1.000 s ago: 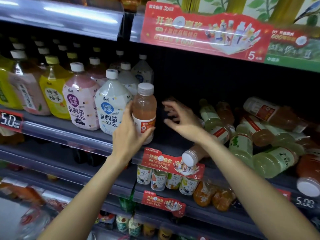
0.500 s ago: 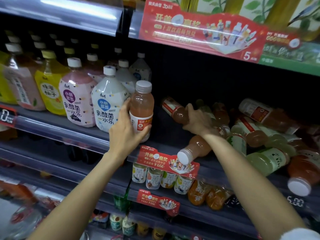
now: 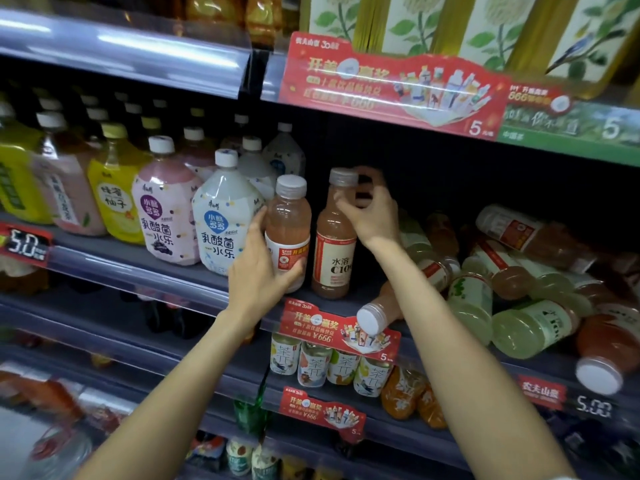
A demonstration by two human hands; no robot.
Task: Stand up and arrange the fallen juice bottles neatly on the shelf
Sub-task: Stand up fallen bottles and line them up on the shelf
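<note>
My left hand [image 3: 258, 271] wraps the lower body of the first pink bottle [image 3: 288, 233], thumb across its label, keeping it upright on the shelf [image 3: 145, 268] just beside the big white milk-drink bottle [image 3: 225, 216]. My right hand [image 3: 372, 216] grips the shoulder and neck of the second pink bottle [image 3: 334, 244], fingers [image 3: 346, 204] curled round it under the cap. That one stands close to upright, leaning very slightly, its base on the shelf and a narrow gap between it and the first.

What matters for the next reach is the fallen bottle at the edge [image 3: 377, 313]. It lies directly below my right wrist, its long axis running from the shelf lip back and to the right, white cap poking out over the red promo tag [image 3: 339, 332]. My right hand is plainly the nearer one; the left would have to cross over both standing bottles. I judge I should let go of the second bottle once it sits square, drop the right hand straight down, take the fallen one by its body and swing the cap upward.

Further right, the heap of fallen bottles [image 3: 519, 285] lies crosswise, pale green and orange ones mixed, some stacked on others. Most of the job is still ahead.
</note>
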